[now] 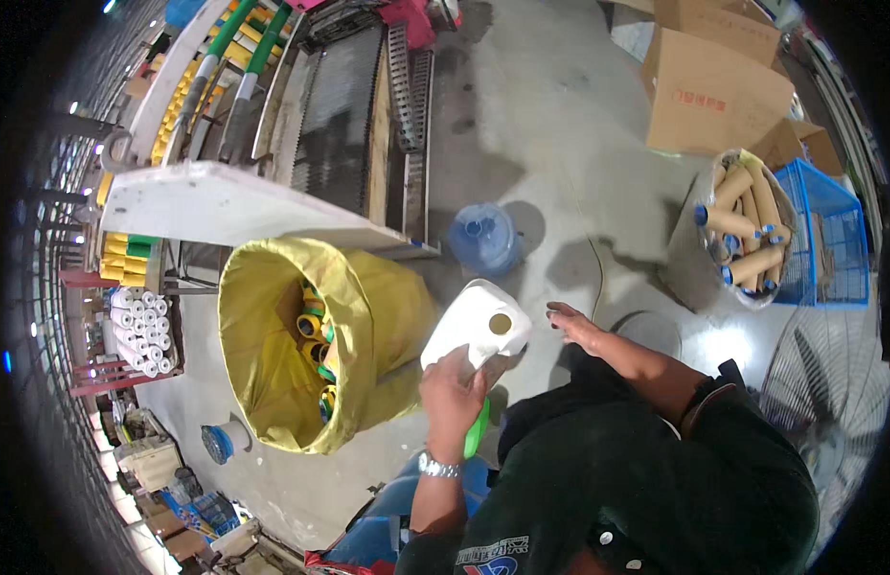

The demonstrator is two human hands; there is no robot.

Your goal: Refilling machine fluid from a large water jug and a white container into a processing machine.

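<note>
My left hand (452, 393), with a metal watch on its wrist, grips a white plastic jug (461, 324) in front of my body. The jug is tilted so that a round opening shows on the side turned to me. To the right of the jug, apart from it, my right hand (573, 327) is held in the air with its fingers stretched out and nothing in them. Just below my left hand, partly hidden by my wrist, is a bright green object (478, 428) whose kind I cannot make out.
A large yellow sack (387, 316) with yellow and green rolls stands at left, beside a machine's white panel (234, 203). A blue water bottle (483, 240) stands beyond the jug. At right are a sack of cardboard tubes (689, 251), a blue crate (843, 244), cartons (704, 110) and a fan (828, 383).
</note>
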